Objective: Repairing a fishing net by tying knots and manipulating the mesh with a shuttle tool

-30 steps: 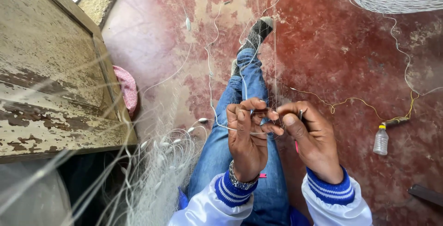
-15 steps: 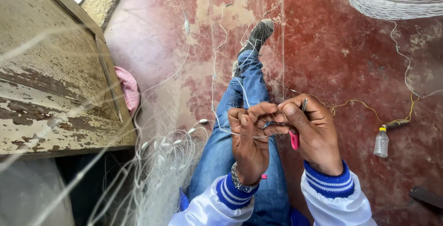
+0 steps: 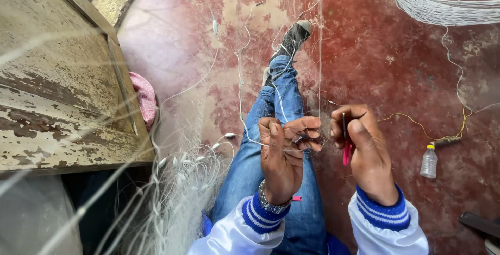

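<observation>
A thin white fishing net (image 3: 245, 104) hangs across the view and drapes over my outstretched leg in blue jeans (image 3: 271, 145). My left hand (image 3: 284, 153) pinches a strand of the net between thumb and curled fingers above my thigh. My right hand (image 3: 364, 151) sits just to the right of it and grips a slim pink netting needle (image 3: 346, 151), held upright. The two hands are a short gap apart. A metal watch is on my left wrist.
A worn wooden door (image 3: 57, 78) with peeling paint stands at the left, a pink cloth (image 3: 146, 96) by its edge. A small plastic bottle (image 3: 428, 161) stands on the red floor (image 3: 396, 57) at right. Bundled net and floats (image 3: 182, 182) pile lower left; a rope bundle (image 3: 437, 10) lies top right.
My hands were joined on the net a second ago; they have drawn apart, the right one moving right with the pink needle showing.
</observation>
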